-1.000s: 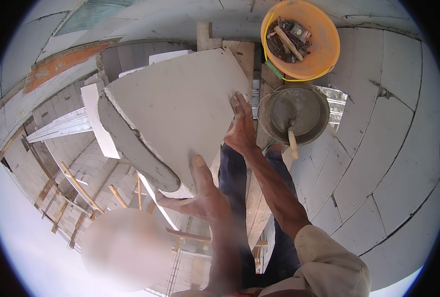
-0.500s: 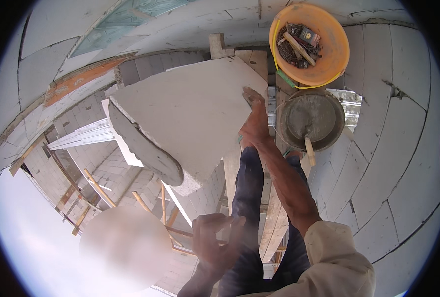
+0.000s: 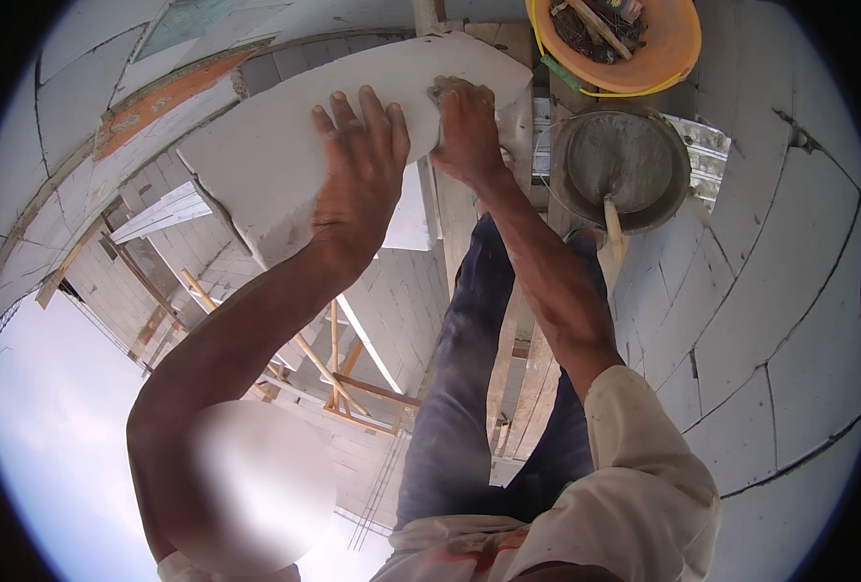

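A large pale grey block [image 3: 246,145] sits across the top of the view, on white blockwork above planks. My left hand [image 3: 358,170] lies on its face with fingers spread. My right hand [image 3: 464,131] grips its right part, fingers bent and pressed onto it; what lies under the fingertips is hard to make out. Right of the hands a round pan [image 3: 620,155] holds grey wet mix and a tool with a wooden handle [image 3: 615,223]. Above the pan, an orange bucket [image 3: 670,48] holds sticks and small dark items.
My legs [image 3: 450,359] extend over narrow planks [image 3: 523,407]. Pale block walls [image 3: 760,310] curve along the right and upper left. Down to the left are open drops with bamboo poles [image 3: 334,359], rebar and sky.
The block has moved toward the top of the view and turned. My left hand has left its lower corner and come up onto its face, spreading out. My right hand has moved up with it.
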A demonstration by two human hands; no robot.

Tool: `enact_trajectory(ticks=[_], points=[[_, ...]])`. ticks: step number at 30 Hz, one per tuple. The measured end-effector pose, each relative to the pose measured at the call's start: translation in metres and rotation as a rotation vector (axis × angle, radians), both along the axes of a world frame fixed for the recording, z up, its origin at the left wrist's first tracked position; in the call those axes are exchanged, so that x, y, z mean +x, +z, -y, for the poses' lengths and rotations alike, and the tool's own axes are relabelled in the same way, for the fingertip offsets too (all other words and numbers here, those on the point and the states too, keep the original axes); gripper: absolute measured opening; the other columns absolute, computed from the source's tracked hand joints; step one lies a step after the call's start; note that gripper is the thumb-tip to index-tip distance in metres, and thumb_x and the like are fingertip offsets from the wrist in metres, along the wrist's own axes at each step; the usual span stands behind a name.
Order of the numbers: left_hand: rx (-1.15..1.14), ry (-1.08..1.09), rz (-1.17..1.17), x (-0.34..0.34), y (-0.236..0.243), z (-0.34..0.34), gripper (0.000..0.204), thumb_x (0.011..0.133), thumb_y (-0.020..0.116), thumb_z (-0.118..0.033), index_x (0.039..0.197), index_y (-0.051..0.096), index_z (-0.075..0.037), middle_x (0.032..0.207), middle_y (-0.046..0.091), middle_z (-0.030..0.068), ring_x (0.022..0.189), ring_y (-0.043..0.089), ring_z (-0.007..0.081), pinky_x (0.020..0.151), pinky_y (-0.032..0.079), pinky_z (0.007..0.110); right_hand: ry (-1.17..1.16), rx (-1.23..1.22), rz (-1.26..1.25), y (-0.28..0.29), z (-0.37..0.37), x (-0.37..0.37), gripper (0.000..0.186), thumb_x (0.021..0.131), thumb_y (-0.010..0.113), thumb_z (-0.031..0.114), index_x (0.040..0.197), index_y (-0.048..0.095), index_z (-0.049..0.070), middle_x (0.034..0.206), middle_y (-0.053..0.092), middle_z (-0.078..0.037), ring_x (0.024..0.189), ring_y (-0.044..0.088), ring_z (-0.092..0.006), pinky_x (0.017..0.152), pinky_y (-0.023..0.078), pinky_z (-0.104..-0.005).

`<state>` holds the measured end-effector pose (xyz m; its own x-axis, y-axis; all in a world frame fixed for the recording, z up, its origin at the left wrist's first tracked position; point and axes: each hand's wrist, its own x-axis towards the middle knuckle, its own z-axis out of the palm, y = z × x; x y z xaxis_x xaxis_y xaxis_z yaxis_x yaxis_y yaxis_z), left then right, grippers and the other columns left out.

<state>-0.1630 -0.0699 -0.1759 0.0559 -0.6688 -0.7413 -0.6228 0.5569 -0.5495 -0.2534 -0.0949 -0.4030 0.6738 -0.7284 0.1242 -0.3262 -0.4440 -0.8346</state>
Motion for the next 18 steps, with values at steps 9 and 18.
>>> enact_trajectory(ticks=[9, 18], points=[[0.002, 0.451, -0.2, 0.065, 0.024, -0.027, 0.095, 0.068, 0.089, -0.024, 0.143, 0.04, 0.004, 0.139, 0.052, 0.0235, 0.124, 0.06, 0.0412, 0.101, 0.054, 0.045, 0.305, -0.013, -0.201, 0.057, 0.01, 0.027, 0.062, 0.067, 0.078, 0.004, 0.123, 0.053, 0.008, 0.126, 0.057, -0.011, 0.125, 0.051, -0.0313, 0.11, 0.033, -0.0622], [0.294, 1.089, -0.393, 0.057, 0.208, -0.081, 0.086, 0.069, 0.078, -0.029, 0.138, 0.037, 0.002, 0.122, 0.058, 0.0231, 0.108, 0.065, 0.0413, 0.091, 0.057, 0.048, 0.631, 0.089, -0.104, 0.148, -0.036, -0.035, 0.062, 0.068, 0.073, 0.003, 0.126, 0.051, 0.003, 0.123, 0.056, -0.012, 0.121, 0.055, -0.0308, 0.103, 0.043, -0.0538]])
